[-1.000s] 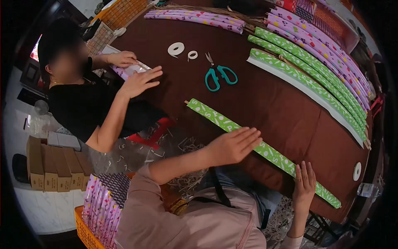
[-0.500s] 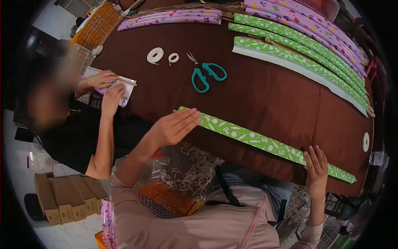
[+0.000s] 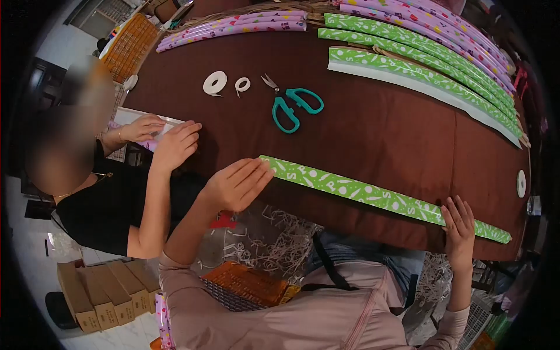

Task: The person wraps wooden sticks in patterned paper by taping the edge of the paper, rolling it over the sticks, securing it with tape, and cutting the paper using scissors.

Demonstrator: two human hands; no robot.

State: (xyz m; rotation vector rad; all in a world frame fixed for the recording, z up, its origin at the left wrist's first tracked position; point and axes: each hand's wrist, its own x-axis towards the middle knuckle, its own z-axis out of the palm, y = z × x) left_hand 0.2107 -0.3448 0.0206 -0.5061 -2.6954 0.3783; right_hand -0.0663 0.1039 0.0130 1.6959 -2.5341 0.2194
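A long roll of green wrapping paper with a white pattern [image 3: 356, 191] lies slantwise along the near edge of the brown-covered table [image 3: 373, 134]. At its left end is my left hand [image 3: 236, 185], fingers stretched out and held together, touching the paper. My right hand [image 3: 459, 230] rests near the right end, its fingers straight and slightly apart on top of the roll. Scissors with teal handles [image 3: 280, 101] lie beyond the roll, blades parted. Left of them are a large white tape roll [image 3: 208, 84] and a smaller one [image 3: 237, 85].
More green rolls [image 3: 408, 49] and purple patterned rolls [image 3: 239, 26] line the far side. One green sheet's pale edge [image 3: 431, 90] hangs loose. Another person's hands [image 3: 175, 146] work at left. A white tape roll [image 3: 521, 175] sits far right. Paper scraps [image 3: 286, 233] cover the floor.
My left hand has slid back from on top of the roll to its left end. The other person's nearer hand has moved up and right.
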